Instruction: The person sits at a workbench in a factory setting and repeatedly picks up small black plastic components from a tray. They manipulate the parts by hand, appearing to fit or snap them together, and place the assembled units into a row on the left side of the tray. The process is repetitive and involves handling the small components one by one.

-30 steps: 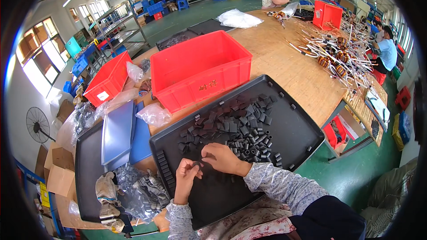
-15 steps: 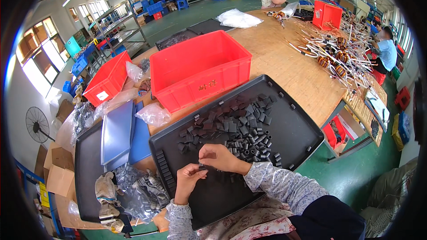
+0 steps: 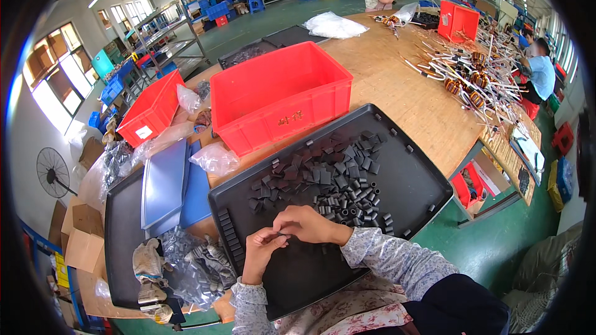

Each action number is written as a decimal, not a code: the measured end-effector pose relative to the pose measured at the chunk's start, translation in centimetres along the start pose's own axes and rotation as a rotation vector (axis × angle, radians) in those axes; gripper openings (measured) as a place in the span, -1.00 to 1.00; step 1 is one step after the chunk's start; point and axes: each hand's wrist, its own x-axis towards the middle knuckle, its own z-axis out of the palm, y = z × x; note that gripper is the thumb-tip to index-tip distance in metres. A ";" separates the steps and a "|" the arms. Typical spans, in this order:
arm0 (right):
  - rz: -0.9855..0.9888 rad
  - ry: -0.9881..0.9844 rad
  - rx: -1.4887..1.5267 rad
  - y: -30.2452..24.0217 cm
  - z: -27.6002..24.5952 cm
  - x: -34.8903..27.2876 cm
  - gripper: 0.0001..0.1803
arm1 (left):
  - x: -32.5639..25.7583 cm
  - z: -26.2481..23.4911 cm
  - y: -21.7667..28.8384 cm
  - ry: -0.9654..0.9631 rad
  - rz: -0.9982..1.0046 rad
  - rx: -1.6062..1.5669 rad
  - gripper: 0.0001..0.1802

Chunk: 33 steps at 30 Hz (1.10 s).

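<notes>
Over the lower left part of a large black tray (image 3: pixel 410 201), my two hands meet at the fingertips. My left hand (image 3: pixel 261 252) is closed in a pinch on a small black piece (image 3: pixel 285 236), mostly hidden by the fingers. Reaching in from the right, my right hand (image 3: pixel 308 224) has its fingers pressed together at the same piece. Beyond them in the tray lie a pile of flat black rectangular pieces (image 3: pixel 323 174) and a heap of short black tubes (image 3: pixel 354 205). A neat row of black pieces (image 3: pixel 231 236) lines the tray's left edge.
A red bin (image 3: pixel 282 121) stands behind the tray, with a second red bin (image 3: pixel 149 111) to its left. Blue folders (image 3: pixel 164 183), plastic bags and gloves (image 3: pixel 148 267) lie at left. Wired copper coils (image 3: pixel 475 80) are heaped far right. Two people are farther off.
My right hand has come slightly lower, its fingertips now against my left hand's fingers. The left hand has barely moved, and the tray's contents look the same.
</notes>
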 end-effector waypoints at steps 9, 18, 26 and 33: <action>-0.107 0.027 -0.123 0.0 -0.1 0.1 -0.70 | -0.1 0.1 0.6 0.002 -0.001 0.010 -0.81; -0.033 0.092 -0.080 -0.2 -0.3 0.3 -0.72 | 0.0 -0.5 0.9 0.021 -0.021 0.118 -0.73; 0.009 -0.452 -0.281 -0.8 -1.1 -0.5 -0.58 | 3.2 -7.6 3.8 0.392 0.220 0.375 -0.59; -0.040 -0.671 -0.278 -0.1 -1.0 -0.7 -0.64 | 6.5 -11.8 3.2 0.462 0.316 1.418 -0.64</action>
